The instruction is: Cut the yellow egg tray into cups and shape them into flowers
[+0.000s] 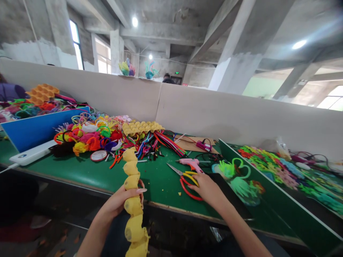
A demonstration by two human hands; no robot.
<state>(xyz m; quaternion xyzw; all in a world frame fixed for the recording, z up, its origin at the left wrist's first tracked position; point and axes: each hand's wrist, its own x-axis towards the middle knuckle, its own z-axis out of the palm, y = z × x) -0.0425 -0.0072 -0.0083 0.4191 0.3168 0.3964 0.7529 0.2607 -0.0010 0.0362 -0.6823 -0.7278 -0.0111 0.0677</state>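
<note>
My left hand [125, 198] is closed around a long yellow egg-carton strip [134, 228], held upright in front of the table edge, thumb across its cups. Over the green tabletop, my right hand [207, 189] has its fingers on the handles of a pair of scissors [187, 178], one handle red and one yellow. The scissor blades are parted slightly and point to the far left. Just beyond them lies a pink glue gun [191, 163]. To the right of my right hand sit light-green pipe-cleaner figures [241, 182].
A colourful heap of pipe-cleaner pieces [91, 134] and a yellow egg tray [143, 127] lie at the back left. A white power strip [34, 151] stands beside a blue divider [45, 125]. On the right, a green divider [270, 200] separates off more pipe-cleaner pieces [278, 167].
</note>
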